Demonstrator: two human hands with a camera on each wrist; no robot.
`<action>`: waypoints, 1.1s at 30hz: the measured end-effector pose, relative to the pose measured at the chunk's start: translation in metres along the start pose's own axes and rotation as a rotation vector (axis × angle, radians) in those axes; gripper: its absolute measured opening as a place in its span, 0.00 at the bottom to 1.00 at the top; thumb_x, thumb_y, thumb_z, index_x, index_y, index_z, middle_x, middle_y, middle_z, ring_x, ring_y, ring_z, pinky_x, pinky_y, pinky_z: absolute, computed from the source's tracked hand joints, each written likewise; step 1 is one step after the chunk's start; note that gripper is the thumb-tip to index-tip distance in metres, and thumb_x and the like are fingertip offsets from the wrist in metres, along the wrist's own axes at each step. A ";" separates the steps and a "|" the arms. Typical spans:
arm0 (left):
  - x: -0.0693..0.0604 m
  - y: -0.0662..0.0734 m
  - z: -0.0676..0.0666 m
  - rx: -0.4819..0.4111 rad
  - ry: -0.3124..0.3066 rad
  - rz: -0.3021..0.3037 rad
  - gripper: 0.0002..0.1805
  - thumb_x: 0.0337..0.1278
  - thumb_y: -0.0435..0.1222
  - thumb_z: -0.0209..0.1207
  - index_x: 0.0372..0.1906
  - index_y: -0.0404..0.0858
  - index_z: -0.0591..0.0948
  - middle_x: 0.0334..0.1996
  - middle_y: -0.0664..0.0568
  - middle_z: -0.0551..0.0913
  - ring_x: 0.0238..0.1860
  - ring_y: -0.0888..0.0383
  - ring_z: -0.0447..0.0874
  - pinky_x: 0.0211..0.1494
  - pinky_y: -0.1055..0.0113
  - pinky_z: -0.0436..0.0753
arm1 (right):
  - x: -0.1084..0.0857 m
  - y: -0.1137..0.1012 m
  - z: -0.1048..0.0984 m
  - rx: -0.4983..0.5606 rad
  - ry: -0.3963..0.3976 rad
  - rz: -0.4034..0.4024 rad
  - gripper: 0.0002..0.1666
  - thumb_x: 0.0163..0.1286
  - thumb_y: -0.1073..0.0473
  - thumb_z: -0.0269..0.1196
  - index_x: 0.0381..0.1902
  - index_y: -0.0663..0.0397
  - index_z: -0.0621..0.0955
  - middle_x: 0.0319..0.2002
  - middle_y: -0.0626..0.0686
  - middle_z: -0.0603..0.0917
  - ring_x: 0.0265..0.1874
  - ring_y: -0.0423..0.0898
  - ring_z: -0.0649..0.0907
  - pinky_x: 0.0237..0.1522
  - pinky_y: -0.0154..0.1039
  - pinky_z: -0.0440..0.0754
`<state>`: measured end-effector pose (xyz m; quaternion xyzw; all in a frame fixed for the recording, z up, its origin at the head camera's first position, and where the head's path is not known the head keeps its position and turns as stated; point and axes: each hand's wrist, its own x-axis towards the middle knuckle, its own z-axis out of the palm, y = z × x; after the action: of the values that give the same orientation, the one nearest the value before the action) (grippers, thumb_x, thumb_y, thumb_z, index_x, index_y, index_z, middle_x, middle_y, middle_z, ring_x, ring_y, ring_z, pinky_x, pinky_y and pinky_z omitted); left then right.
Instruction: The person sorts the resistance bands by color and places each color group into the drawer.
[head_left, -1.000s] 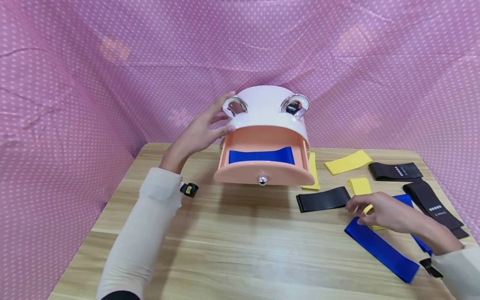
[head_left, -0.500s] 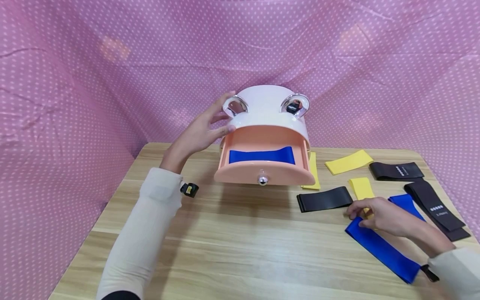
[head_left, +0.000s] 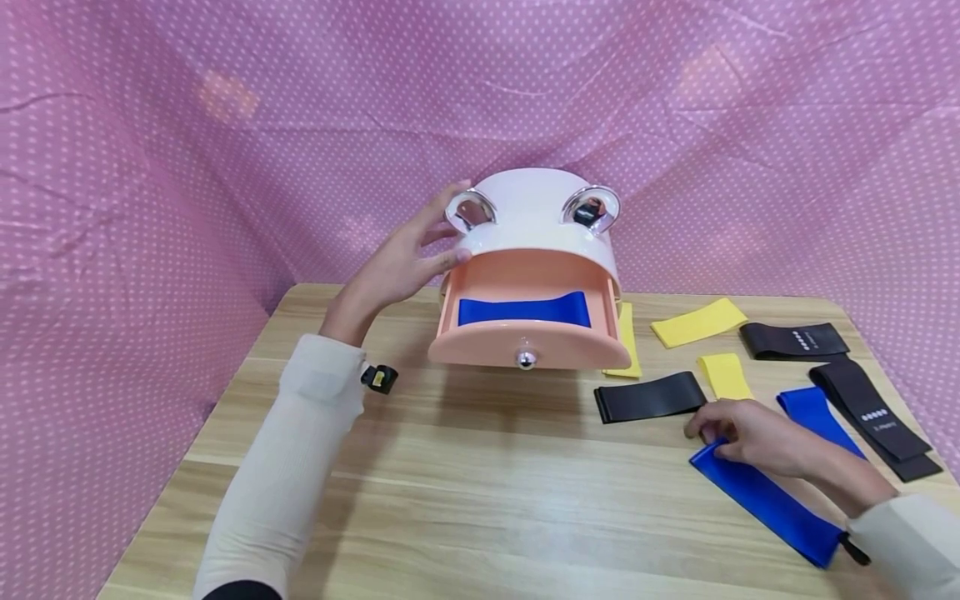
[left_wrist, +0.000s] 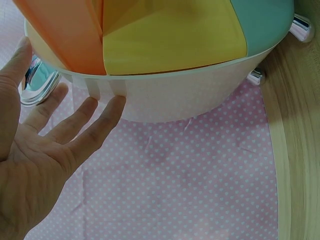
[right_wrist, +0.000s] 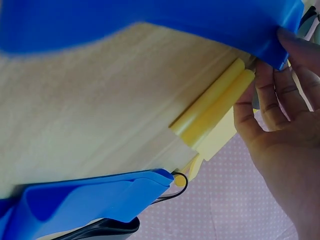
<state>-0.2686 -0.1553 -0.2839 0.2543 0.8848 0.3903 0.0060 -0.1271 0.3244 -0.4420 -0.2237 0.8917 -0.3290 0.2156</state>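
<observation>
My left hand (head_left: 405, 262) rests against the left side of a white frog-like drawer box (head_left: 532, 208). Its fairly straight fingers touch the white wall in the left wrist view, beside orange, yellow and green inner panels. The peach drawer (head_left: 480, 346) stands pulled out, and a folded blue resistance band (head_left: 525, 312) lies inside. At the right, my right hand (head_left: 772, 442) pinches the near-left end of another blue resistance band (head_left: 772, 510). The right wrist view shows the thumb on this band (right_wrist: 225, 22), with the fingers on its far side.
Around the right hand lie yellow bands (head_left: 697, 323), black bands (head_left: 648, 398) and another blue band (head_left: 821, 421) on the wooden table (head_left: 480, 517). Yellow material partly shows beside the drawer. A pink dotted cloth (head_left: 360, 100) hangs behind and at the sides.
My right hand has lowered slightly onto the end of the blue resistance band and now pinches it. The left hand, box and drawer hold their places.
</observation>
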 end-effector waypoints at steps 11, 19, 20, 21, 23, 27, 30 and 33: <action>0.001 0.002 -0.001 0.001 0.000 -0.002 0.47 0.69 0.52 0.65 0.80 0.80 0.49 0.85 0.63 0.50 0.77 0.47 0.71 0.71 0.36 0.77 | -0.001 -0.008 -0.007 -0.034 -0.034 0.051 0.23 0.61 0.79 0.64 0.50 0.54 0.86 0.43 0.46 0.86 0.37 0.34 0.78 0.37 0.30 0.81; 0.001 0.003 -0.001 0.013 0.001 -0.006 0.47 0.68 0.53 0.65 0.79 0.82 0.49 0.85 0.62 0.51 0.77 0.47 0.71 0.72 0.34 0.75 | -0.003 -0.028 -0.021 -0.192 0.000 0.054 0.17 0.62 0.74 0.69 0.45 0.50 0.87 0.44 0.43 0.87 0.41 0.39 0.82 0.39 0.33 0.83; 0.001 0.003 -0.001 0.011 0.001 -0.005 0.47 0.69 0.53 0.66 0.79 0.83 0.49 0.85 0.62 0.51 0.77 0.47 0.71 0.72 0.34 0.75 | -0.003 -0.030 -0.023 -0.220 0.015 0.042 0.16 0.62 0.74 0.69 0.44 0.50 0.87 0.43 0.43 0.86 0.40 0.38 0.82 0.38 0.34 0.83; 0.001 0.002 -0.001 0.009 0.001 -0.005 0.47 0.69 0.52 0.66 0.79 0.83 0.49 0.85 0.62 0.51 0.77 0.47 0.71 0.72 0.34 0.75 | -0.003 -0.032 -0.025 -0.244 0.030 0.038 0.15 0.62 0.73 0.70 0.42 0.49 0.87 0.42 0.42 0.85 0.40 0.37 0.81 0.37 0.34 0.83; 0.001 0.002 -0.001 0.010 0.001 -0.004 0.46 0.69 0.52 0.65 0.78 0.84 0.49 0.85 0.62 0.51 0.77 0.47 0.71 0.72 0.34 0.75 | -0.005 -0.036 -0.028 -0.286 0.057 0.035 0.13 0.62 0.71 0.71 0.40 0.48 0.86 0.40 0.41 0.84 0.38 0.34 0.79 0.36 0.34 0.82; 0.001 0.002 -0.001 0.007 0.002 -0.004 0.46 0.69 0.51 0.65 0.79 0.82 0.50 0.85 0.61 0.52 0.77 0.47 0.71 0.73 0.34 0.74 | -0.007 -0.042 -0.033 -0.305 0.089 0.035 0.12 0.64 0.71 0.70 0.39 0.50 0.84 0.39 0.42 0.83 0.36 0.35 0.78 0.33 0.33 0.80; 0.002 0.001 0.000 0.004 0.003 -0.005 0.46 0.69 0.51 0.65 0.80 0.80 0.50 0.85 0.60 0.52 0.77 0.46 0.71 0.73 0.33 0.74 | -0.009 -0.046 -0.036 -0.295 0.096 0.034 0.11 0.65 0.71 0.70 0.40 0.52 0.83 0.38 0.43 0.84 0.36 0.36 0.78 0.31 0.31 0.79; 0.002 0.001 0.000 0.003 0.003 -0.007 0.46 0.69 0.51 0.65 0.81 0.79 0.51 0.85 0.60 0.53 0.77 0.45 0.71 0.73 0.33 0.73 | -0.010 -0.051 -0.040 -0.282 0.107 0.032 0.12 0.66 0.71 0.68 0.39 0.49 0.82 0.37 0.42 0.84 0.35 0.35 0.79 0.31 0.30 0.79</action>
<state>-0.2697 -0.1540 -0.2829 0.2508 0.8862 0.3895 0.0058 -0.1269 0.3141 -0.3772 -0.2198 0.9427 -0.2085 0.1395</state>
